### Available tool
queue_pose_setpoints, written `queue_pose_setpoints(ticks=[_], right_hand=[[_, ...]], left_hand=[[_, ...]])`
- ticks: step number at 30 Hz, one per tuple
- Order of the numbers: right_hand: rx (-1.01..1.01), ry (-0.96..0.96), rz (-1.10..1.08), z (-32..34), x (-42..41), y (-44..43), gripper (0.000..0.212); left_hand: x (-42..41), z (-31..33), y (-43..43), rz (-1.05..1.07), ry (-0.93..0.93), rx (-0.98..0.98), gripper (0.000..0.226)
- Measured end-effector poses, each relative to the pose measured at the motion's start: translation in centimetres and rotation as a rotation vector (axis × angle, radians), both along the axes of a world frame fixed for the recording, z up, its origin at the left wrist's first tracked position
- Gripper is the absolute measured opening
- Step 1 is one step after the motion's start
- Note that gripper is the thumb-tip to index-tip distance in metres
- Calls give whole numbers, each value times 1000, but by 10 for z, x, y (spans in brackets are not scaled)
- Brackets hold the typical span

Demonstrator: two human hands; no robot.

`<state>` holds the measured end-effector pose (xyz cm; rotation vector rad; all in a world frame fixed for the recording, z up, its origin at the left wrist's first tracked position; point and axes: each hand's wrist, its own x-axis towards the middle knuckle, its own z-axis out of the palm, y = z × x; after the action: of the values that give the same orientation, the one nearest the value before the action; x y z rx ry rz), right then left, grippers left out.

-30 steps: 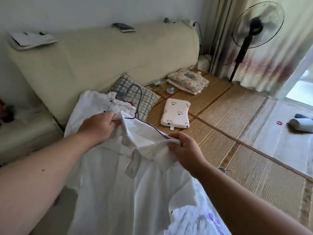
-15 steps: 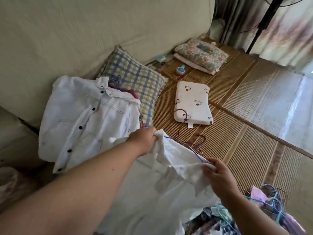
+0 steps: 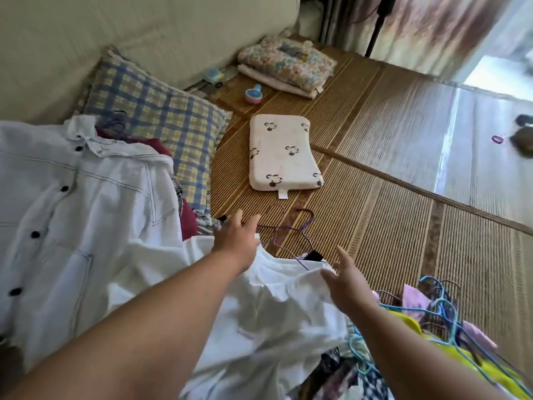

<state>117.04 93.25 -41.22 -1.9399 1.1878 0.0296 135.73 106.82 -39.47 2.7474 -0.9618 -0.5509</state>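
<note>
A plain white shirt (image 3: 271, 310) lies spread below my arms on the bamboo mat (image 3: 383, 215), with a purple wire hanger (image 3: 291, 235) poking out of its collar. My left hand (image 3: 238, 236) hovers over the collar's left side with straight fingers reaching toward the hanger hook. To the right of the collar, my right hand (image 3: 346, 280) is lifted with fingers spread and holds nothing. A white button-up shirt with dark buttons (image 3: 75, 215) lies to the left, on its own hanger.
A blue-yellow plaid cushion (image 3: 161, 116) leans on the beige sofa back (image 3: 144, 33). A small mouse-print pillow (image 3: 284, 153), a folded floral blanket (image 3: 288, 64) and a pink toy (image 3: 253, 95) lie on the mat. A heap of coloured hangers and clothes (image 3: 438, 319) sits at lower right.
The white shirt has gone down onto the mat. Both hands have let go of its collar and opened. The view has tilted further down.
</note>
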Motion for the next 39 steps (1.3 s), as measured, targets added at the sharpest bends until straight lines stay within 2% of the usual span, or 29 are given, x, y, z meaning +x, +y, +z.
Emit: queue_pose_setpoints(ticks=[3, 7, 10, 13, 20, 23, 27, 33, 39], right_hand=[[-75, 10, 125, 21, -17, 4, 70], [-234, 41, 300, 54, -74, 1, 70], [-316, 81, 336, 72, -132, -6, 67], [-372, 112, 335, 82, -210, -17, 62], [-338, 248, 198, 91, -454, -57, 53], [-309, 308, 123, 88, -560, -75, 47], [-230, 419, 27, 84, -679, -95, 51], [-151, 495, -68, 66, -777, -123, 55], [-111, 473, -41, 23, -788, -152, 72]], left_hand=[[-34, 10, -8, -139, 1, 55, 63], [-111, 38, -26, -268, 41, 20, 66], [-184, 58, -40, -379, 55, 2, 67], [-265, 68, -55, -484, 50, -9, 67], [-481, 66, -104, -698, 90, 16, 69], [-569, 59, -122, -741, 129, 24, 68], [-660, 48, -139, -765, 177, 90, 72], [-716, 21, -172, -653, 248, 204, 75], [-705, -14, -214, -662, 118, 229, 78]])
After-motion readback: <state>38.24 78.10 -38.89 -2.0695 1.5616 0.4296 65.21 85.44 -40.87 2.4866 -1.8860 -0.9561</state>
